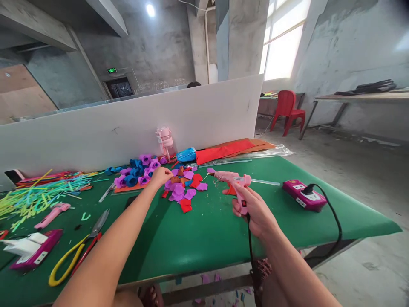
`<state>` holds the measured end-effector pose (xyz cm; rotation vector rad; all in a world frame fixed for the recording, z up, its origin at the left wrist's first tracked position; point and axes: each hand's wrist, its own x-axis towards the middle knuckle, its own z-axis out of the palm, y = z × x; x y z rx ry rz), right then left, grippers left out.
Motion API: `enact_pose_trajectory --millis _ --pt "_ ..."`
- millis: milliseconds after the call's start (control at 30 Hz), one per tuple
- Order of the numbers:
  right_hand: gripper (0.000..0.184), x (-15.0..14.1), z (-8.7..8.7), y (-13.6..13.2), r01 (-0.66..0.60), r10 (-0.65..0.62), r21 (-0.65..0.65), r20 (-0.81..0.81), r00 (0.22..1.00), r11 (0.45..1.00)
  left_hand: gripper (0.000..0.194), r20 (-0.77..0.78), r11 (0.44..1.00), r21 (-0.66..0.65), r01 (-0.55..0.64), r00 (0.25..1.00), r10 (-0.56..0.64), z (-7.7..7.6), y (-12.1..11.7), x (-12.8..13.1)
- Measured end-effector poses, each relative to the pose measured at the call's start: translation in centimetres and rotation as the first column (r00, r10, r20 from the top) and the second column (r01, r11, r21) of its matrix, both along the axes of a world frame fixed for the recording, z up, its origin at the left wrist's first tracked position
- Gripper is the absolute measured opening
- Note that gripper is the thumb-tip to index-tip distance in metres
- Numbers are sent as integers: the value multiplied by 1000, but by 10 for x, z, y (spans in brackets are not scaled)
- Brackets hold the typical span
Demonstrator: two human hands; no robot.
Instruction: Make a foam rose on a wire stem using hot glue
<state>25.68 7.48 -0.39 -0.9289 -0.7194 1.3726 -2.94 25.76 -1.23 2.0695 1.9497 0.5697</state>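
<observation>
My right hand [255, 211] is wrapped round the handle of a pink glue gun [232, 177], its nozzle pointing left and a clear glue stick [265, 182] poking out of the back. Thin strands hang near the nozzle. My left hand [161, 176] is closed in a pinch at the left edge of a pile of cut petals [177, 192] in purple, red, orange and blue. What its fingertips hold, if anything, is too small to make out. Just left of that hand are finished purple and blue flowers [131, 180].
A pink bottle [166, 140] stands against the white divider [128, 132]. Red sheets [223, 151] lie behind the petals. Scissors [100, 221], a second pink glue gun [53, 215] and colourful strips [41, 192] are at left. A power strip [297, 194] sits at right, its cord hanging over the edge.
</observation>
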Motion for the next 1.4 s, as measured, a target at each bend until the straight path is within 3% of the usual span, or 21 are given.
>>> enact_pose_trajectory --millis 133,267,433,567,667,767,867,1000,1133,1267,1400 --pt "31 -5 2 -2 -13 13 13 10 1000 1000 17 82 989 -105 104 992 -95 -6 -22 8" --pt "33 -12 4 -4 -18 18 30 -18 1000 999 12 166 987 -129 96 983 -74 -11 -33 17" --pt "34 -14 6 -7 -19 18 28 12 1000 999 10 303 988 -121 95 951 -54 2 -53 12" --pt "33 -10 12 -14 -59 57 48 59 997 997 9 414 987 -111 119 908 -63 16 -94 0" --pt "33 -7 18 -21 -127 116 39 211 971 991 14 468 968 -168 185 880 -87 17 -131 -1" --pt "39 -7 18 -27 -235 211 6 423 882 972 19 584 896 -293 332 804 -107 7 -156 6" --pt "44 -9 12 -33 -348 316 -48 547 775 936 15 592 865 -314 392 793 -144 -12 -164 13" --pt "44 -18 9 -44 -461 413 -90 618 669 883 15 584 888 -324 328 807 -85 -34 -168 14" --pt "39 -28 11 -52 -535 452 -145 736 504 832 18 538 926 -299 230 842 -36 -38 -177 13" --pt "36 -34 12 -54 -557 387 -149 858 339 817 16 413 942 -266 204 907 -80 -32 -181 14" --pt "30 -42 15 -56 -538 196 -14 939 283 843 12 314 947 -237 216 940 -135 -29 -182 17"
